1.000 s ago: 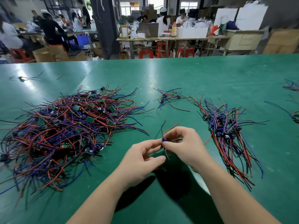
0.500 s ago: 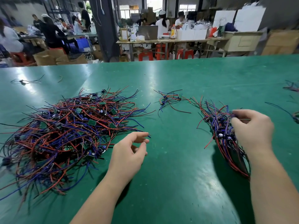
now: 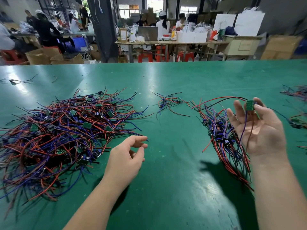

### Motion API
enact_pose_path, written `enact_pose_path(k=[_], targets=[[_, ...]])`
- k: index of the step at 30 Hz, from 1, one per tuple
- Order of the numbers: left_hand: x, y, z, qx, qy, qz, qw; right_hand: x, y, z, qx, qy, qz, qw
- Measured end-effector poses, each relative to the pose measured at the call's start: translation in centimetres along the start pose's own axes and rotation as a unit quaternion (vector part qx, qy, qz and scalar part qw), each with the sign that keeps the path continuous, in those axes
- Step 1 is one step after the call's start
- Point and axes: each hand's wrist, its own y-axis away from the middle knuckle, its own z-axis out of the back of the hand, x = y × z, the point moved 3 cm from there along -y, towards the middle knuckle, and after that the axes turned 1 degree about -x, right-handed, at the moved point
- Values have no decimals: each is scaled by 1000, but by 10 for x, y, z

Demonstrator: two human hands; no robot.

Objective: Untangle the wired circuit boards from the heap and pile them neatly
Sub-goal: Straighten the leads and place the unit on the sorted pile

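- Green matting covered the table, and the wired boards lay on it in separate groups.
- At the left sprawled the heap, a wide tangle of red, blue, purple and black wires with small green boards showing among them.
- At the right lay the pile, its boards bunched together and its wires running mostly one way, toward the near edge.
- Between these two, farther back, sat a small cluster of a few wired boards, apart from both.
- The right hand was raised palm-up above the pile, pinching one circuit board between thumb and fingertip.
- From that board a red and a black wire arched off to the left, while a purple and a dark red wire hung down across the palm.
- The left hand hovered just beside the heap's right edge with fingers loosely curled, holding nothing; its fingertips were close to a blue wire end.
- A stray wired piece lay at the far left, and more loose wires at the right edge.
- Beyond the table, people sat at benches among red stools and cardboard boxes.
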Motion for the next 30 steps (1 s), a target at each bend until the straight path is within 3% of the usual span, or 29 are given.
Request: enact_pose_path(k=[5,10,15,17,18,20,22,23,26,30], targets=[[0,0,2,-3,-11,0,1000,-1,1,-2,-6,10,18,1000],[-2,0,1,-1,-18,-2,1000,1,0,1,-35,102,84,991],[-5,2,2,-2,-36,-8,999,5,-4,6,12,33,79,996],[-6,2,2,-4,-48,-10,999,3,-10,14,-17,147,92,985],[-7,3,1,-3,-54,-9,999,0,-13,20,-49,263,97,958],[-7,3,2,-3,-65,-11,998,-9,-19,35,-110,518,77,845],[-7,3,3,-9,-99,-24,995,-15,-20,45,-133,679,57,719],[-7,3,4,-17,-130,-35,991,-17,-20,46,-126,718,61,682],[-2,0,8,-41,-247,-57,966,-18,-21,42,-100,743,89,655],[11,-1,12,-29,-372,34,927,-21,-21,35,-82,752,135,640]])
